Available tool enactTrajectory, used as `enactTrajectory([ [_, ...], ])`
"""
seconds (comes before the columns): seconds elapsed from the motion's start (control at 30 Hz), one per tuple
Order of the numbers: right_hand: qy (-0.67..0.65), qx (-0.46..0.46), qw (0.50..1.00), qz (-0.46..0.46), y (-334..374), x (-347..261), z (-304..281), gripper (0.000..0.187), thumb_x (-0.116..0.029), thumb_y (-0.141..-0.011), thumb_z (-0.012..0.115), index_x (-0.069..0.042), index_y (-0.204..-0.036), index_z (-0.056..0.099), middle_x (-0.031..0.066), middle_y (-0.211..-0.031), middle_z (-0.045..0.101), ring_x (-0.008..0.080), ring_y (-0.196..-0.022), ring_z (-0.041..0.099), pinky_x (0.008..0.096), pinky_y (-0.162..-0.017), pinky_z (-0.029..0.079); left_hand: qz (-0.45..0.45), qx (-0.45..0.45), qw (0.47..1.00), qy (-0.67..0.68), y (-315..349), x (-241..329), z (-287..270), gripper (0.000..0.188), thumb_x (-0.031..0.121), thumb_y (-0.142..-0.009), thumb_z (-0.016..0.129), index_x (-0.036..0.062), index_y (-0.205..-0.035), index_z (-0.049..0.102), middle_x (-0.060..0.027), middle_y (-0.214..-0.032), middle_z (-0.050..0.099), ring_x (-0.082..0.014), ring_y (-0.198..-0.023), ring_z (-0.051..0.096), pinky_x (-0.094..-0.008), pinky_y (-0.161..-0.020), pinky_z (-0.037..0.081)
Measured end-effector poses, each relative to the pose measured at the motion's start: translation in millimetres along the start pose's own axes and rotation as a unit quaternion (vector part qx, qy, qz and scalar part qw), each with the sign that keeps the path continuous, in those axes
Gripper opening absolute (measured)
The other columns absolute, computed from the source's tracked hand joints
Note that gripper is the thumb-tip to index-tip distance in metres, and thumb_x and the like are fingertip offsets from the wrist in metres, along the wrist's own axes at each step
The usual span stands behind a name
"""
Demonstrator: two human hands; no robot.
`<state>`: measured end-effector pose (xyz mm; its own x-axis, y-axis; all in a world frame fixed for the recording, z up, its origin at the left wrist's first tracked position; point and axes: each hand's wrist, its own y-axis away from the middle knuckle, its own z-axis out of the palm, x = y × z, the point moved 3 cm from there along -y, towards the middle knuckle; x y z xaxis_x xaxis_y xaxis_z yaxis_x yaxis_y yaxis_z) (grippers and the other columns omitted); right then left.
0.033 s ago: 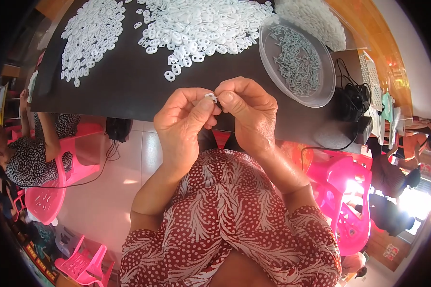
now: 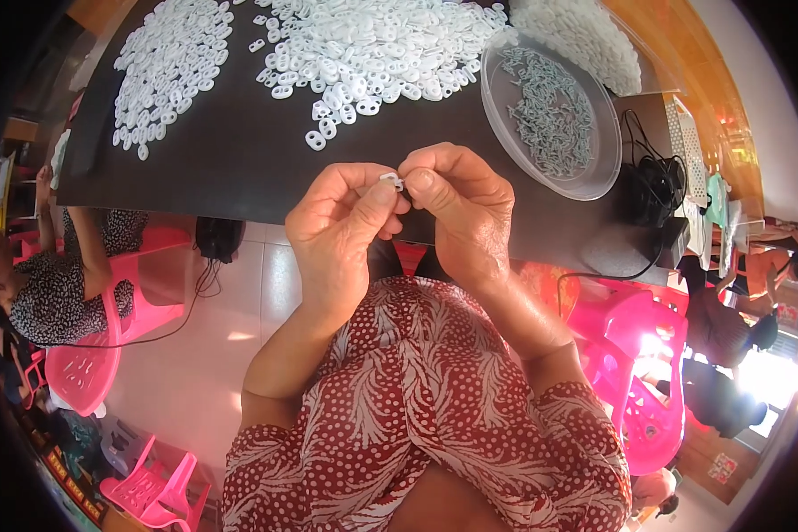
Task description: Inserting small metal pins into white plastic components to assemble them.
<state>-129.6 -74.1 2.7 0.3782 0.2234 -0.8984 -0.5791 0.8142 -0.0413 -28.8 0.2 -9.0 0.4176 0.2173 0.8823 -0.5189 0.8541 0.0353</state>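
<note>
My left hand pinches a small white plastic two-hole piece between thumb and forefinger, just over the table's near edge. Against the piece's right end, my right hand is closed in a pinch; whatever lies between its fingertips is too small to make out. Beyond the hands, a large pile of similar white oval two-hole pieces spreads over the dark table. A second heap of these pieces lies farther left. Small grey screws fill part of a clear round tub to the right.
Behind the tub, a clear tray holds many whitish pieces. Black cables bunch at the table's right end. Pink plastic chairs stand at both sides. A seated person is at the left; other people appear at far right.
</note>
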Motion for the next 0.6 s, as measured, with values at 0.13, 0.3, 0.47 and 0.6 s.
enactTrajectory([
  [0.13,-0.006,0.008,1.000,-0.012,-0.2,4.3,0.1,0.005,0.002,-0.089,0.056,0.006,-0.089,0.059,0.0088,-0.075,0.060,0.0140,-0.061,0.057,0.0265,-0.057,0.051,0.012,0.012,1.000,0.009,2.3,-0.6,1.2,0.010,0.007,-0.089,0.061,-0.0026,-0.092,0.060,-0.0059,-0.082,0.063,-0.0083,-0.070,0.057,-0.0196,-0.059,0.046],
  [0.3,0.070,0.015,0.997,-0.028,-1.1,4.5,-2.8,0.003,0.005,-0.087,0.055,0.004,-0.087,0.058,0.0073,-0.075,0.060,0.0119,-0.064,0.057,0.0250,-0.057,0.050,0.002,0.017,1.000,-0.022,2.0,-5.9,0.8,0.008,0.007,-0.089,0.061,-0.0004,-0.092,0.059,-0.0035,-0.081,0.061,-0.0070,-0.069,0.055,-0.0192,-0.061,0.045],
  [0.47,0.100,0.015,0.995,-0.025,-3.7,5.2,-6.1,0.007,0.007,-0.085,0.056,0.003,-0.087,0.061,0.0037,-0.081,0.061,0.0077,-0.073,0.056,0.0214,-0.066,0.047,-0.001,0.028,0.999,-0.041,-1.7,-9.0,1.7,0.009,0.008,-0.089,0.061,-0.0006,-0.092,0.059,-0.0045,-0.077,0.061,-0.0073,-0.063,0.053,-0.0189,-0.057,0.043],
  [0.6,0.132,0.034,0.988,-0.074,-4.8,5.0,-11.0,0.004,0.004,-0.084,0.058,0.000,-0.084,0.058,0.0028,-0.077,0.057,0.0064,-0.070,0.054,0.0229,-0.060,0.047,-0.006,0.024,0.999,-0.029,-6.1,-8.9,6.4,0.010,0.009,-0.089,0.061,-0.0007,-0.091,0.059,-0.0055,-0.076,0.062,-0.0083,-0.061,0.053,-0.0196,-0.056,0.044],
])
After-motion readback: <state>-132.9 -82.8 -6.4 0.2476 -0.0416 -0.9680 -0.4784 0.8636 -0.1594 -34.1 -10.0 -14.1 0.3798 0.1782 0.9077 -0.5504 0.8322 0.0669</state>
